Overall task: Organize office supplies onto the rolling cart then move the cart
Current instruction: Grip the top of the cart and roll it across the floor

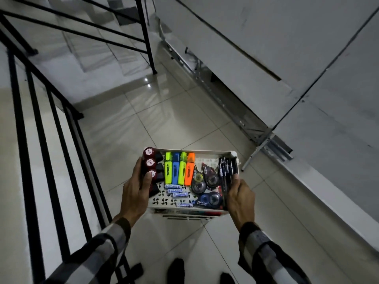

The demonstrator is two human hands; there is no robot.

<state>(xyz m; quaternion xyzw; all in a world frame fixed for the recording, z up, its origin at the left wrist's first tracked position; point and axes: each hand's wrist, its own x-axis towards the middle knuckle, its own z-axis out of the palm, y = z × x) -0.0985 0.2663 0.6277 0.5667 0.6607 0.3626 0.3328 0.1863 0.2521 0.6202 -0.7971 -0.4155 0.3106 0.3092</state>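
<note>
Cart (207, 151) top tray holding highlighters (180, 171), pens (226, 171), tape dispensers (207, 179), left hand (134, 193), right hand (241, 198) gripping its sides

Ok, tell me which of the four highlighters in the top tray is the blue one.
The blue highlighter is second from the left in the row, standing between two yellow highlighters. The orange highlighter ends the row on the right.

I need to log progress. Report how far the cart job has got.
Loading looks done: four highlighters, round correction tape dispensers and black pens lie sorted in the white rolling cart's top tray. In hand: the left hand and right hand grip its sides on the tiled landing. Left: wheeling it on; the destination is not visible.
</note>
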